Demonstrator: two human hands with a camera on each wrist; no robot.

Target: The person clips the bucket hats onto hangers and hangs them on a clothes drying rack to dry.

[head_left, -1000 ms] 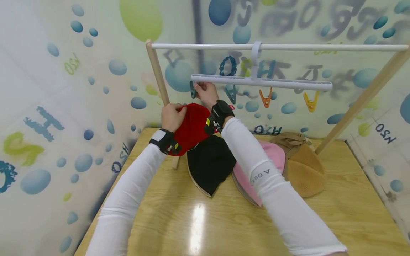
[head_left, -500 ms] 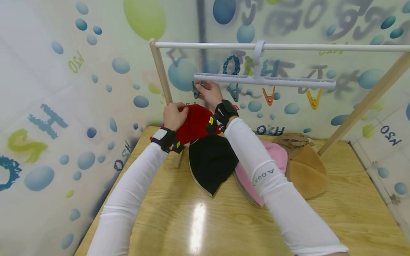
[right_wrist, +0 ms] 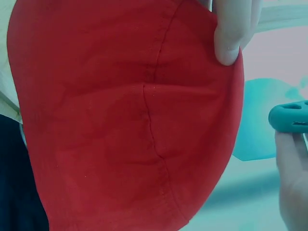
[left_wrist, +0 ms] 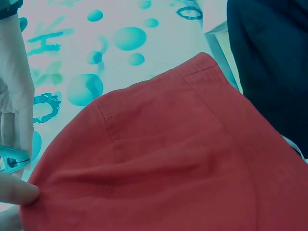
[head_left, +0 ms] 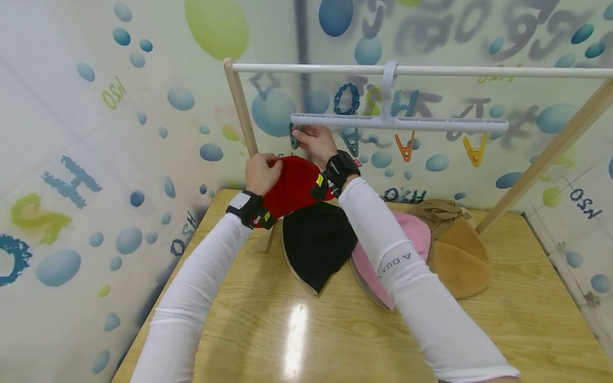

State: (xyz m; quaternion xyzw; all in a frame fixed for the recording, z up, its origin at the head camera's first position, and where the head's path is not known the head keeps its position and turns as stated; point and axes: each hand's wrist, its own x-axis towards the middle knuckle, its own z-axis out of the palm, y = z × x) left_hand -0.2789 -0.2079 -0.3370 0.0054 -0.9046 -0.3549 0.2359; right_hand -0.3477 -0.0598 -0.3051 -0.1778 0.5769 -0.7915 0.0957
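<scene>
My left hand (head_left: 260, 174) pinches the edge of a red cloth hat (head_left: 297, 183), thumb on the near side. That hat (left_wrist: 168, 144) fills most of the left wrist view, its crown seams and wrinkles showing. My right hand (head_left: 317, 143) pinches a dark green clip (head_left: 293, 137) under the left end of a white hanger (head_left: 431, 124). In the right wrist view the clip (right_wrist: 288, 117) stands apart from the hat, a gap of wall between them. Whether the clip's mouth is spread is too small to tell.
The hanger hooks over a white rail (head_left: 311, 69) on wooden posts. Another green clip (head_left: 351, 142), an orange clip (head_left: 405, 147) and a yellow clip (head_left: 474, 150) hang from it. A black hat (head_left: 316, 244), pink hat (head_left: 413, 231) and tan hat (head_left: 457, 258) lie on the wooden table (head_left: 249, 319).
The red hat's lower part has swung upward and now hangs less far down. My right hand stays at the clip, shifting slightly. The hanger has moved a little, and the head view has shifted slightly.
</scene>
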